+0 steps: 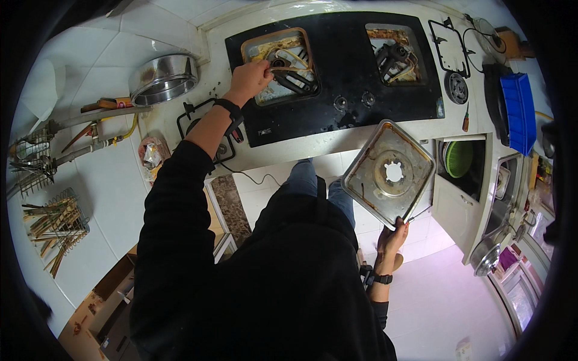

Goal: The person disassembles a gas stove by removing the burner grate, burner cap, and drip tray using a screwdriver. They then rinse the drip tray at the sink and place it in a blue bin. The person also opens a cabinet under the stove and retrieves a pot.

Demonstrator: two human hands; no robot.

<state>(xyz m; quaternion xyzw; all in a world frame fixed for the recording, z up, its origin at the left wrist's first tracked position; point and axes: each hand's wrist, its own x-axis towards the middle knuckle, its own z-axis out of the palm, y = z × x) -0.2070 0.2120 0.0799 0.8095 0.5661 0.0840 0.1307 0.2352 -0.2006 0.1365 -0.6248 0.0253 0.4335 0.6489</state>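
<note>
My right hand [392,236] grips one corner of a square, stained metal drip tray [415,165] with a round raised middle and a notched hole. The tray is held tilted off the front of the counter, below the black gas hob [343,66]. My left hand [251,79] is closed over the left opening of the hob. Beside its fingers are a dark burner [295,81] and a pale tube; what the fingers pinch is not clear. In the right opening, another burner [394,57] sits bare above a dirty, rusty base.
A steel pot [164,81] stands left of the hob. A black pan support [448,48], a round burner part [456,88] and a screwdriver [465,120] lie to the right, near a blue bin [519,113]. Another pan support [224,150] lies under my left forearm.
</note>
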